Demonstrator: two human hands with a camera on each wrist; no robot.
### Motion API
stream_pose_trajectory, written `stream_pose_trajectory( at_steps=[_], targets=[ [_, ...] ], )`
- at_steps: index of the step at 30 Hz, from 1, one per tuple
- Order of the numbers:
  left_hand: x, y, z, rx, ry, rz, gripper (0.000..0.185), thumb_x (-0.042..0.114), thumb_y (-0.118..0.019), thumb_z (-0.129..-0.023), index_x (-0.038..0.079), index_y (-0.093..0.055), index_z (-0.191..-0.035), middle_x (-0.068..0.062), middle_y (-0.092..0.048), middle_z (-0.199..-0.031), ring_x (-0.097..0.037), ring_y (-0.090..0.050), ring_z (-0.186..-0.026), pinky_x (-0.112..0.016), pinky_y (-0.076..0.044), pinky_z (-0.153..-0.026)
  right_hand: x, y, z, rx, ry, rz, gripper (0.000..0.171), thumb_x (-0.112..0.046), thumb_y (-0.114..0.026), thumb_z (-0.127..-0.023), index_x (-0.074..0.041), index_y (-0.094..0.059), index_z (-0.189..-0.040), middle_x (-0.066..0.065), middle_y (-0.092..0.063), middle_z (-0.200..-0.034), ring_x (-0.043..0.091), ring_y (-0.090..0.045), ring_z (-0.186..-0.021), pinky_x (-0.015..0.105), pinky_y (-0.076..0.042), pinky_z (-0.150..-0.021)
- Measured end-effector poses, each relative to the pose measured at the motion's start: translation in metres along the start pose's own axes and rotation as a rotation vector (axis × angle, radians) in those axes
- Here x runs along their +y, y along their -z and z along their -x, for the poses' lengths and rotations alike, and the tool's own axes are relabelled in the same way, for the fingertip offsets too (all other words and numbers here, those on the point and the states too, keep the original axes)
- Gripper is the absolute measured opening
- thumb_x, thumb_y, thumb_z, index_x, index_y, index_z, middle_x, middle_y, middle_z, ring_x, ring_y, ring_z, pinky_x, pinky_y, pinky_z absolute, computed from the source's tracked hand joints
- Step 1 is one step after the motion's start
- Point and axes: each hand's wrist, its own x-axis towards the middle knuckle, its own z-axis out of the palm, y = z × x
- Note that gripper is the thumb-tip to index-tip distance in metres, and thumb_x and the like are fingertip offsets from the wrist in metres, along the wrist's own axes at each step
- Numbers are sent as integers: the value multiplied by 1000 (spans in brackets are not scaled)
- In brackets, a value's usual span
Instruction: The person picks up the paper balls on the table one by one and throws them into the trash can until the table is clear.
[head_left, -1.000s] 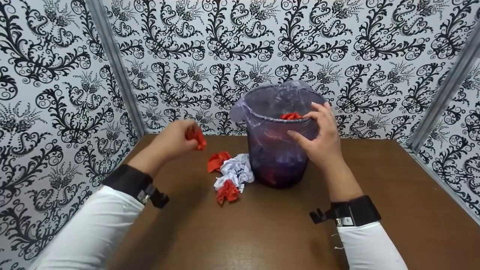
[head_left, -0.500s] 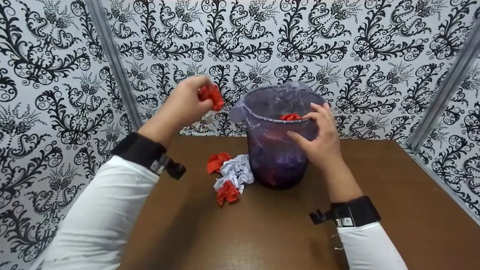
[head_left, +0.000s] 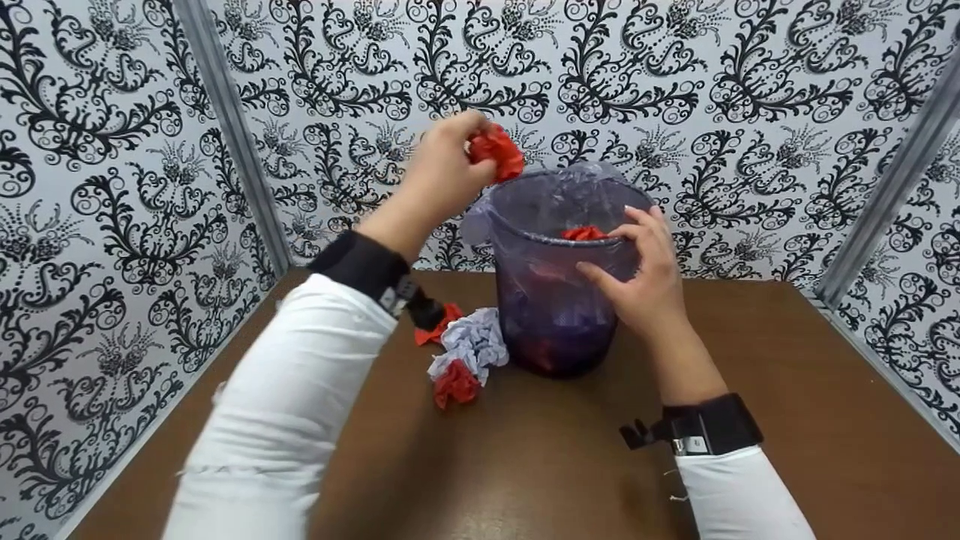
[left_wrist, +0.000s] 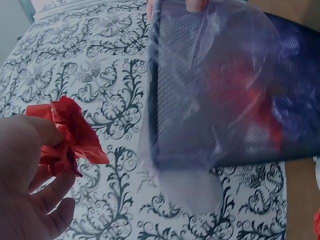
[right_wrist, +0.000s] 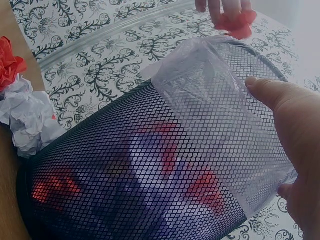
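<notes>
Up by the left side of the bin's mouth, my left hand point(head_left: 444, 171) pinches a crumpled red paper point(head_left: 501, 156) between thumb and fingers. The left wrist view shows the same red paper point(left_wrist: 67, 132) beside the rim, apart from it. My right hand point(head_left: 651, 281) holds the right side of the dark mesh waste bin point(head_left: 555, 330), thumb against the outside and fingers at the rim. A thin translucent bag point(right_wrist: 192, 70) lines the bin and folds over its edge. Inside, one red paper ball point(head_left: 583, 233) shows near the top; more red and white paper shows through the mesh.
Left of the bin, a crumpled white paper heap point(head_left: 474, 341) lies on the brown table point(head_left: 540, 465). A red paper ball point(head_left: 456, 382) sits in front of it, and another red one point(head_left: 451, 313) behind is partly hidden by the left wrist camera. Patterned walls point(head_left: 525, 67) surround the table.
My left hand has risen from low over the table and moved right, carrying the red paper to the bin's rim. My right hand and the bin have stayed in place.
</notes>
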Motion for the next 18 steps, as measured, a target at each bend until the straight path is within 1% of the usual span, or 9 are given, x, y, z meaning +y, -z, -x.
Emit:
stream_pose_trajectory(
  at_steps=[4, 7, 10, 14, 18],
  targets=[
    [5, -15, -8, -13, 18, -62, 21, 10, -66, -90, 22, -60, -106, 4, -61, -105, -13, -60, -89, -22, -53, -73, 0, 0, 1, -5, -3, -1, 54, -38, -87, -70, -12, -60, -108, 4, -47, -144, 30, -22, -146, 48, -10, -120],
    [10, -26, -15, -23, 9, -115, 21, 12, -67, -90, 22, -60, -107, 5, -63, -105, -11, -60, -90, -22, -52, -75, -1, 0, 0, -4, 5, -6, 54, -37, -87, -70, -11, -60, -108, 6, -48, -144, 33, -23, -145, 48, -10, -120],
    [13, -37, -19, -41, 10, -135, 21, 14, -67, -90, 22, -60, -107, 5, -64, -107, -10, -60, -90, -22, -52, -77, -2, 1, -1, -4, 5, -13, 54, -36, -87, -70, -11, -60, -108, 6, -48, -144, 30, -22, -145, 47, -10, -120],
    [12, -53, -24, -67, -10, -121, 20, 13, -68, -90, 21, -59, -106, 5, -64, -106, -10, -61, -90, -22, -52, -78, -1, 1, 0, -3, 3, -20, 53, -35, -88, -70, -11, -60, -108, 6, -48, -144, 27, -22, -146, 45, -10, -120],
    [6, -66, -26, -71, -34, -120, 20, 11, -68, -88, 20, -58, -103, 4, -63, -104, -10, -61, -90, -23, -51, -77, -1, 0, 0, 0, 10, -19, 53, -35, -88, -70, -10, -61, -108, 7, -49, -143, 29, -23, -145, 45, -10, -120]
  ],
)
